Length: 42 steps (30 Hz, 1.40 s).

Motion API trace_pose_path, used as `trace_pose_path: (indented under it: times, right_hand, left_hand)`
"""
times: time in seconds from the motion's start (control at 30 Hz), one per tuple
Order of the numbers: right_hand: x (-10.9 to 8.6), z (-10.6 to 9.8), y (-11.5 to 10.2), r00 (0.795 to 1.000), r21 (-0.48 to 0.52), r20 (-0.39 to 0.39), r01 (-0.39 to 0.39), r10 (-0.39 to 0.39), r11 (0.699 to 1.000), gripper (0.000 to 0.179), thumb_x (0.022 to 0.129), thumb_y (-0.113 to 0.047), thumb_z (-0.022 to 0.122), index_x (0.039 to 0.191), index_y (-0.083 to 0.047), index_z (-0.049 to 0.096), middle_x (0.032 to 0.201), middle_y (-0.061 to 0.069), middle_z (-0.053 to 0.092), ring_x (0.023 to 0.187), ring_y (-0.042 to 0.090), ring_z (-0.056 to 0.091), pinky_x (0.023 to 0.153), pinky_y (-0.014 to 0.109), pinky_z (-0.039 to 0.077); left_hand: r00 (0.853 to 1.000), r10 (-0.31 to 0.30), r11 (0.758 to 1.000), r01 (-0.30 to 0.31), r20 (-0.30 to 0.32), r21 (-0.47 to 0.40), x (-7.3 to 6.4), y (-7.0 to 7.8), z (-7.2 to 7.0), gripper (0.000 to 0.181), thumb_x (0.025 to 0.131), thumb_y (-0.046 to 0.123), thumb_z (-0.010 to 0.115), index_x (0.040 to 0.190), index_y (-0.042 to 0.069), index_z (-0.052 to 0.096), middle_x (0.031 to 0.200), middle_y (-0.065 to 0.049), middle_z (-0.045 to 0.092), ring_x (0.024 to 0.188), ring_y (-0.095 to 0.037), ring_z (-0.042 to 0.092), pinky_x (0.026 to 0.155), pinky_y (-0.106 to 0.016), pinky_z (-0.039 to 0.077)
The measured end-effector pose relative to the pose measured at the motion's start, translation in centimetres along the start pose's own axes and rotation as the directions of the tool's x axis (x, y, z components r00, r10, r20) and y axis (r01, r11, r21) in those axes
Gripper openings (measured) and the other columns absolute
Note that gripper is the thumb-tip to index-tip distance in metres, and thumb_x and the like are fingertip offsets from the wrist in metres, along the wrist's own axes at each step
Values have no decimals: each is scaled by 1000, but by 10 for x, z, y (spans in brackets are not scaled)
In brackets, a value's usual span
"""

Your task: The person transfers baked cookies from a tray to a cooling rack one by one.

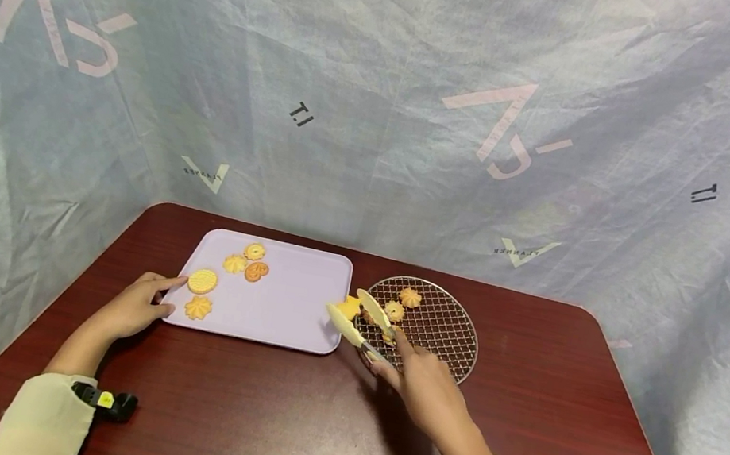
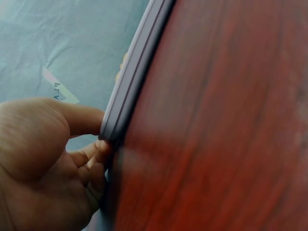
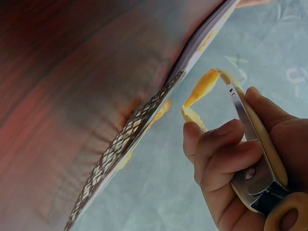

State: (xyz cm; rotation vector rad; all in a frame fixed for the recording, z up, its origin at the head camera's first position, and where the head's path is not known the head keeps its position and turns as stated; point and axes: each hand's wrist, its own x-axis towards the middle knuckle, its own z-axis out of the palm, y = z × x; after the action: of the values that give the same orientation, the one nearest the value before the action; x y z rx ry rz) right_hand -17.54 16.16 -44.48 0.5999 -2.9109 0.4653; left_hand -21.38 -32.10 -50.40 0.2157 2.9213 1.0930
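Note:
At the left, my left hand pinches the near left edge of a lilac tray; the left wrist view shows the thumb and fingers on either side of the rim. Several cookies lie on the tray's left half, among them a round cookie close to the index fingertip. My right hand grips a pair of tongs with pale yellow tips. Between those tips is a yellow cookie, held in the air near the tray's right edge. Beneath the tongs, a round wire rack carries several cookies, partly hidden.
Tray and rack stand side by side on a dark red wooden table. Grey printed cloth hangs behind the table and along both sides. A black strap with a device is on the left wrist.

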Motion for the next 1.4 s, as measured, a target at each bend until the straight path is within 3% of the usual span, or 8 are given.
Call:
trace_pose_path:
  times: [0.13, 0.37, 0.53, 0.7, 0.97, 1.4]
  right_hand:
    - [-5, -3, 8, 1000, 0, -7, -10, 10, 1000, 70, 97, -43, 70, 148, 2, 53, 110, 30, 71, 92, 43, 73, 79, 52, 58]
    - [-14, -8, 23, 998, 23, -57, 1, 0, 1000, 66, 96, -37, 72, 144, 6, 54, 106, 29, 72, 93, 42, 73, 81, 51, 58]
    - [-20, -12, 32, 997, 21, -61, -38, 39, 999, 66, 97, -37, 71, 145, 5, 54, 114, 30, 71, 99, 45, 71, 84, 54, 57]
    - [-24, -15, 40, 995, 22, -40, -86, 87, 996, 65, 99, -38, 70, 147, 3, 53, 116, 30, 70, 97, 47, 70, 82, 56, 57]
    - [-30, -18, 51, 993, 28, -74, -89, 91, 996, 62, 98, -34, 71, 144, 5, 54, 114, 31, 70, 91, 47, 71, 77, 56, 58]
    - [-33, -22, 79, 983, -4, -7, -181, 181, 983, 63, 101, -37, 66, 146, 6, 52, 110, 36, 68, 87, 48, 70, 75, 59, 56]
  left_hand:
    - [1000, -1, 1000, 1, 0, -4, 0, 1, 0, 54, 94, -5, 65, 144, -14, 48, 110, -27, 48, 91, -30, 46, 72, -32, 38]
    - [1000, 2, 1000, -2, 1, -6, 1, 0, 1, 54, 94, -5, 65, 145, -14, 48, 113, -28, 47, 92, -30, 47, 72, -32, 39]
    - [1000, 3, 1000, -3, 4, -9, 2, 0, 1, 54, 94, -5, 64, 145, -14, 48, 112, -27, 47, 91, -29, 46, 72, -31, 39]
    - [1000, -5, 1000, 5, 6, -10, 1, 0, 1, 54, 94, -5, 64, 145, -14, 48, 111, -27, 47, 92, -30, 46, 73, -32, 39]
    - [1000, -10, 1000, 10, 8, -1, 0, 2, 0, 55, 94, -4, 65, 145, -13, 48, 112, -27, 47, 93, -30, 46, 75, -35, 39]
    - [1000, -10, 1000, 9, 6, 3, -1, 0, 0, 54, 94, -5, 64, 146, -13, 47, 114, -29, 47, 93, -32, 46, 75, -34, 39]
